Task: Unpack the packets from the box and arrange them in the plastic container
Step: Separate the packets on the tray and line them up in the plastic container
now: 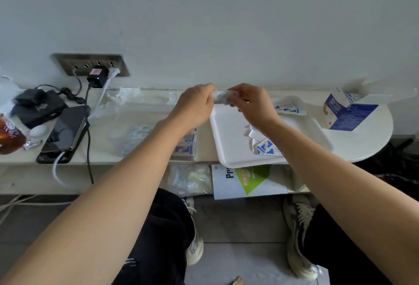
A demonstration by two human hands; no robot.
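A: Both hands up over the far edge of the white rectangular tray point(229, 139). Left hand point(196, 105) and right hand point(250, 103) pinched on opposite ends of a small stack of blue-and-white paper packets point(223, 97), held in the air between them.

B: Squaring the stack, probably. Worth tapping the edges flush before moving across.

A: Agreed. Destination off to the left: clear rectangular plastic container point(127, 130), just beside the tray, with packets already lined up along its near right side.

B: Then best carried level, ends pinched firmly, and set down beside the filled rows rather than on top of them. Thin and slippery by the look; easy to fan out if loosened too soon.

A: More loose blue-and-white packets point(267, 146) lying on the tray near the right forearm, and another few point(286, 109) at the tray's far side.

B: Open blue-and-white cardboard box point(347, 112) standing further right on the white rounded tabletop point(371, 139), flaps up. Contents not readable from here.

A: So roughly midway, as a guess. Dark phone point(65, 132) and cables well clear on the left; no obstacle to the transfer.
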